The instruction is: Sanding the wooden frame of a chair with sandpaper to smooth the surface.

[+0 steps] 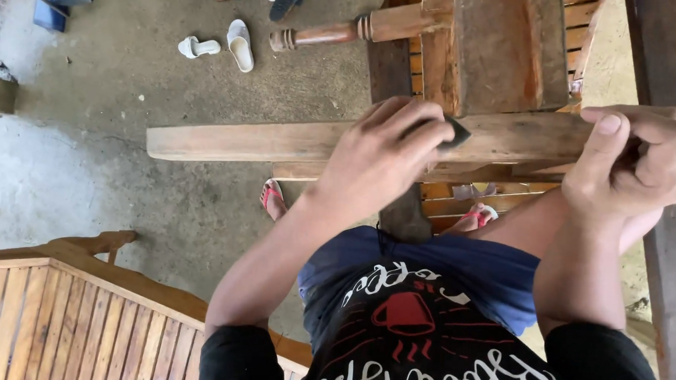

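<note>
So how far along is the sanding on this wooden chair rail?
Done: nothing clearly reads as finished; the wooden rail looks worn and uneven along its length. In hand: the left hand presses a small dark sanding piece on the rail near the frame, while the right hand grips the rail's other end. Left: the long bare stretch toward the free end looks untouched, though that is hard to judge.

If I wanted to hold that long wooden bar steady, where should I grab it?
Probably the bare end of the long wooden bar, coming from above with fingers wrapped over its top edge. That end sticks out free over the concrete floor, with flat sides to hold. The middle is taken: the left hand presses a small dark piece there, and the right hand grips the other end.
</note>
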